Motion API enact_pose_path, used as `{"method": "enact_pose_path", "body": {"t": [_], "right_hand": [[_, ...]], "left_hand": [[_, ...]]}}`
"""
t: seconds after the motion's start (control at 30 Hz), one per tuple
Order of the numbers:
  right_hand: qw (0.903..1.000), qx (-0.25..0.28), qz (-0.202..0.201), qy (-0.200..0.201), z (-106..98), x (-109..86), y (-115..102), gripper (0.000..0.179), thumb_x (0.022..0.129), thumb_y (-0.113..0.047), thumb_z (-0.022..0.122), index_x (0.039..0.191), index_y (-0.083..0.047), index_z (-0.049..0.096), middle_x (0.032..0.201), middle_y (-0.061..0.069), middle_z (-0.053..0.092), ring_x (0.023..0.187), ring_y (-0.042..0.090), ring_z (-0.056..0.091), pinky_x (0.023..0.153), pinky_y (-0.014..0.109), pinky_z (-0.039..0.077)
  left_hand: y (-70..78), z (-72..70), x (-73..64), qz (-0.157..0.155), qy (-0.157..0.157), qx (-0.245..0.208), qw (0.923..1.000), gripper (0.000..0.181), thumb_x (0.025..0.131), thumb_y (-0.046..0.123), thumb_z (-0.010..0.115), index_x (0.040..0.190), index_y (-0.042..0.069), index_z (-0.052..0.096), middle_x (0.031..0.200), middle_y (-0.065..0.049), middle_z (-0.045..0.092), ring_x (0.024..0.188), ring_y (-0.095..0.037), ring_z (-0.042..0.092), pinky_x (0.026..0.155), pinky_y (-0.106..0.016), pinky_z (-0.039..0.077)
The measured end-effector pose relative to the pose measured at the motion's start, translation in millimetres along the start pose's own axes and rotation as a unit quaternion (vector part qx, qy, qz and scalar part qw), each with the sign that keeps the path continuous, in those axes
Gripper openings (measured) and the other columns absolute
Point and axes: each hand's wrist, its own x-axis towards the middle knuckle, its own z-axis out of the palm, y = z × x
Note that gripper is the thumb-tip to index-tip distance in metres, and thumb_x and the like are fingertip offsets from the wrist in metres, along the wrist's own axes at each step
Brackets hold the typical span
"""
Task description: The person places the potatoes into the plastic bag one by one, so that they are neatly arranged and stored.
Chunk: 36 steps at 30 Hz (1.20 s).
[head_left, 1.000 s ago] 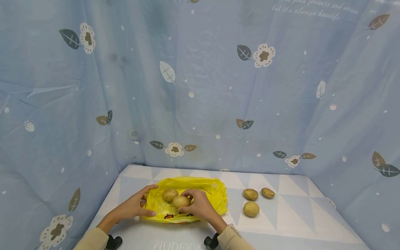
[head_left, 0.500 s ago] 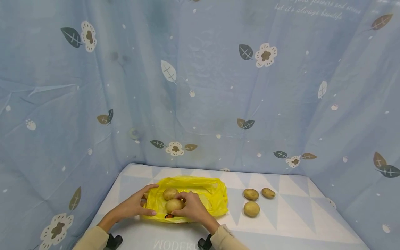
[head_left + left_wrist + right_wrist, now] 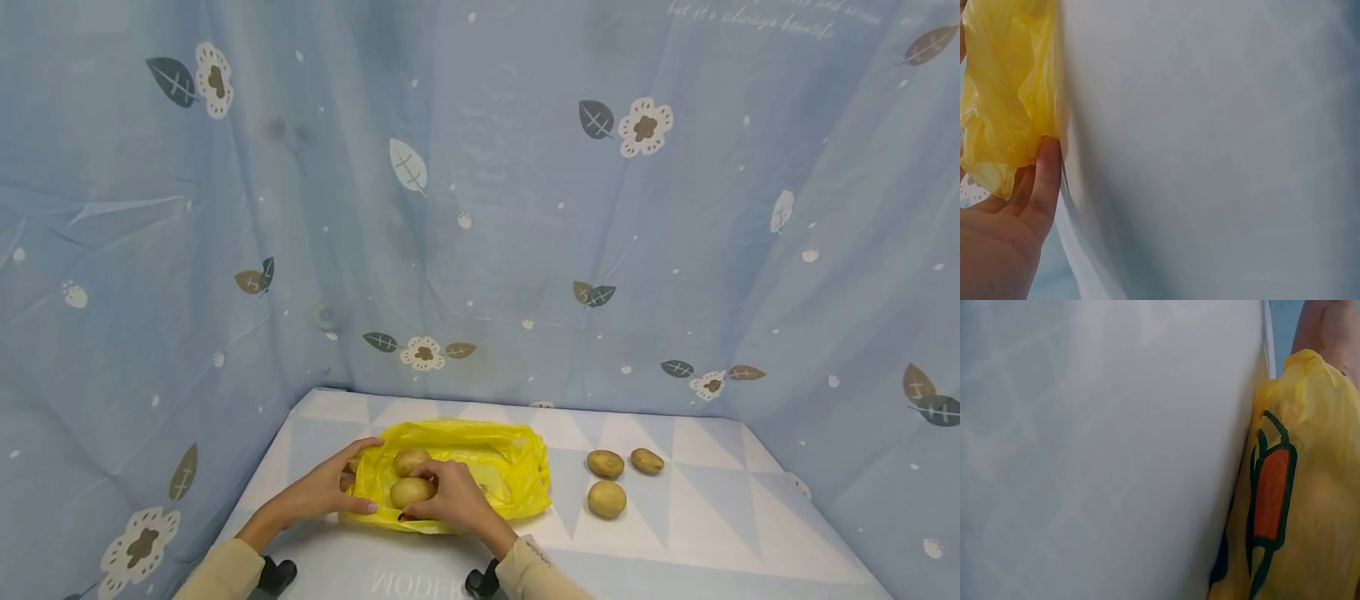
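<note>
In the head view a yellow plastic bag (image 3: pixel 531 454) lies with its mouth open towards me. My left hand (image 3: pixel 321 490) holds its left end, thumb at the front edge and fingers round the side; the left wrist view shows fingers against the crinkled yellow film (image 3: pixel 1007 81). My right hand (image 3: pixel 459 497) reaches inside and grips a potato (image 3: pixel 407 493) between thumb and fingers. Just behind that one sits another potato (image 3: pixel 412 460), also in the bag. The right wrist view shows the bag's outer side (image 3: pixel 1329 487) with an orange and green print; the right fingers are hidden there.
Right of the bag, three potatoes lie on the patterned tablecloth: a round one (image 3: pixel 607 499) in front, an oval one (image 3: pixel 605 464) behind it and a smaller one (image 3: pixel 647 461) beside that. A blue flowered curtain (image 3: pixel 480 250) surrounds the table's back and sides.
My right hand has moved left inside the bag, carrying the potato up close to the other one. The left hand has stayed at the bag's left end.
</note>
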Motion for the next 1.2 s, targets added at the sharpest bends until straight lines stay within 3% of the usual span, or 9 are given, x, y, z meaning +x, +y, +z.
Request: {"method": "enact_pose_path", "body": {"t": [0.3, 0.53, 0.73, 1.2], "right_hand": [[0.9994, 0.016, 0.03, 0.0, -1.2, -1.5, 1.7, 0.035, 0.075, -0.029, 0.094, 0.104, -0.02, 0.078, 0.089, -0.015, 0.068, 0.073, 0.001, 0.059, 0.064, 0.023, 0.05], [0.999, 0.026, 0.036, -0.001, -11.0, -5.4, 2.0, 0.034, 0.08, -0.029, 0.091, 0.11, -0.018, 0.078, 0.098, -0.011, 0.071, 0.08, 0.003, 0.062, 0.067, 0.024, 0.053], [0.9989, 0.026, 0.034, 0.021, -36.1, -12.5, 5.3, 0.037, 0.086, -0.031, 0.085, 0.118, -0.015, 0.076, 0.114, 0.0, 0.073, 0.097, 0.018, 0.066, 0.075, 0.028, 0.055], [0.9958, -0.033, -0.017, 0.083, -94.9, -40.4, 30.2, 0.034, 0.092, -0.024, 0.08, 0.123, -0.011, 0.072, 0.117, 0.01, 0.07, 0.098, 0.026, 0.066, 0.077, 0.028, 0.057]], "left_hand": [[2.3, 1.5, 1.6, -0.001, 0.0, 0.007, 1.0, 0.097, 0.084, 0.025, 0.088, 0.161, 0.023, 0.029, 0.154, -0.023, 0.038, 0.117, -0.034, 0.058, 0.092, -0.047, 0.054], [2.7, 3.7, 3.4, -0.008, 0.001, 0.005, 1.0, 0.097, 0.084, 0.026, 0.088, 0.161, 0.022, 0.029, 0.153, -0.023, 0.039, 0.115, -0.032, 0.059, 0.093, -0.047, 0.054], [4.1, 5.2, 3.7, -0.015, 0.009, 0.012, 0.9998, 0.098, 0.082, 0.027, 0.09, 0.16, 0.022, 0.031, 0.153, -0.024, 0.039, 0.114, -0.032, 0.061, 0.093, -0.047, 0.055], [7.8, 2.2, -1.9, -0.017, 0.003, 0.022, 0.9996, 0.097, 0.083, 0.027, 0.089, 0.16, 0.02, 0.031, 0.154, -0.025, 0.038, 0.115, -0.034, 0.06, 0.093, -0.049, 0.054]]}}
